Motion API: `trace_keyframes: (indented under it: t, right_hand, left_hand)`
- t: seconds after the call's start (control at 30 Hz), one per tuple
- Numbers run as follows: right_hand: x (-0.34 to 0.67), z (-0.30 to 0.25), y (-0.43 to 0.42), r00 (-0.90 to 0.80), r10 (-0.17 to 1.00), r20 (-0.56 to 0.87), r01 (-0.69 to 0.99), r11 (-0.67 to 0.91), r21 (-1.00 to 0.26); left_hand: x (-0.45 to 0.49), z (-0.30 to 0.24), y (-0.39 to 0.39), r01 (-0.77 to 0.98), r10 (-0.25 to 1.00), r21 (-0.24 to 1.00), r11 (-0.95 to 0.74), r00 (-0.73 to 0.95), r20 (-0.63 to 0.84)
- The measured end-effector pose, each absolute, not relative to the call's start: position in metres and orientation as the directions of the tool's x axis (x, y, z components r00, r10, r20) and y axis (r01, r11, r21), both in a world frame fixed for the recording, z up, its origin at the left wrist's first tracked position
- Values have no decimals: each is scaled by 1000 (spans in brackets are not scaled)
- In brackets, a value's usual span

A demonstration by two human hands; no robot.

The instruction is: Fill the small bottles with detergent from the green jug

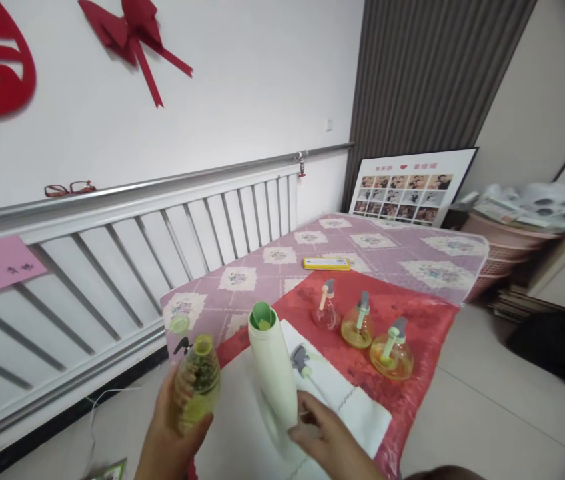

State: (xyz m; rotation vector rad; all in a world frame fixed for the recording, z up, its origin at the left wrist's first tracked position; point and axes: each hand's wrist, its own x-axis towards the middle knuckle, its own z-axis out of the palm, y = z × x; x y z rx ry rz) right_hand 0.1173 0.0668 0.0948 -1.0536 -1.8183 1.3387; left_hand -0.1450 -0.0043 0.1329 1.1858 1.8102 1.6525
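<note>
My left hand [170, 427] at the near desk [412, 257] edge, fingers curled round a small clear bottle [196, 383], my right hand [330, 437] beside it, fingers closed on a leaning white bottle [273, 373], white cloth [357, 407] just beyond, three flasks [357, 325] farther off.

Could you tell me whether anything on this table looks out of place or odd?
One sprayer head lies loose on the white towel, off its bottle, while the three spray bottles behind keep theirs. The left hand holds an open small bottle; the right hand holds a white bottle, uncapped. No spill shows.
</note>
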Motion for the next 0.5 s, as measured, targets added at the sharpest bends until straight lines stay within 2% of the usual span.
trace_keyframes:
  t: [0.07,0.1,0.13,0.2,0.33,0.5]
  right_hand:
    - [131,91,84,-355,931,84,350,215,-912]
    - [137,88,95,-277,954,118,467,241,-851]
    - [141,84,105,-246,961,128,596,254,-761]
    - [144,75,125,-211,970,119,682,233,-694]
    - [131,60,151,-204,976,74,781,208,-589]
    - [113,51,157,-235,971,43,834,224,-504]
  left_hand:
    - [-140,97,-14,23,781,999,-49,-622,53]
    - [-137,82,-18,-88,774,995,-35,-632,-29]
    - [-135,67,-21,-177,766,984,-24,-636,-96]
    - [-130,44,-26,-309,756,951,-19,-626,-189]
    - [-119,21,-32,-440,758,896,58,-565,-327]
    - [-108,12,-39,-420,845,901,110,-438,-307]
